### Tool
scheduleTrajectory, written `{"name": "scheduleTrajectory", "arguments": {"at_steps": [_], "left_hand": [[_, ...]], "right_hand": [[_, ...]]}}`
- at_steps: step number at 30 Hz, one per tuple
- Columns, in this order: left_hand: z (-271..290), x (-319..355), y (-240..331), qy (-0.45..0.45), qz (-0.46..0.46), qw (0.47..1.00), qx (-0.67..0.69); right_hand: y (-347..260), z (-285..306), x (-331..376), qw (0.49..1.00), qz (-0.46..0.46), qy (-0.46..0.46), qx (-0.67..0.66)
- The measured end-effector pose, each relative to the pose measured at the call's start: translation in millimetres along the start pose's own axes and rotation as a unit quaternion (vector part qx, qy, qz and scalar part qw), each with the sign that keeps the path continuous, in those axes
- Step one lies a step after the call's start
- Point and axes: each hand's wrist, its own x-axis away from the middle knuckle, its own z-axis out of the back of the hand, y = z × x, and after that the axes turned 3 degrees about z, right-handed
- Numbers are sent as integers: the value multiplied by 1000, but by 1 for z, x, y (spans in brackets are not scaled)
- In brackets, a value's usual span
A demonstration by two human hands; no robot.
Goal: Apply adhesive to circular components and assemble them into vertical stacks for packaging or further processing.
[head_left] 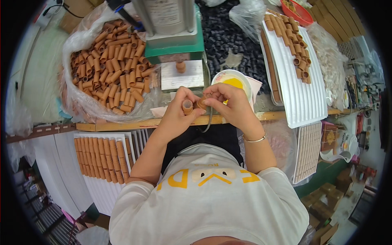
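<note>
Just in front of the press plate, my two hands are close together. My left hand is closed round a short brown tube, its open end facing up. A second brown tube sits between the hands, pinched by the fingers of my right hand; the left fingertips are near or touching it. A small pale part shows by the right fingertips, too small to name. Beyond the hands, a green press stands over a metal plate, with another brown piece upright there.
A plastic bag of brown tubes lies left. Many small black rings cover the table behind a bowl of yellow stuff. A white ribbed tray with tubes stands right. Below the table's wooden edge, another tray of tubes stands left.
</note>
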Motion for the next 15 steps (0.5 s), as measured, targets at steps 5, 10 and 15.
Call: {"name": "scheduleTrajectory", "arguments": {"at_steps": [5, 10, 15], "left_hand": [[-11, 0, 1, 125, -41, 985, -112], [65, 21, 5, 348, -60, 871, -341], [119, 45, -9, 441, 42, 815, -374]], "right_hand": [[4, 8, -7, 997, 11, 9, 73], [68, 58, -69, 943, -11, 170, 286], [93, 72, -121, 877, -166, 59, 447]]}}
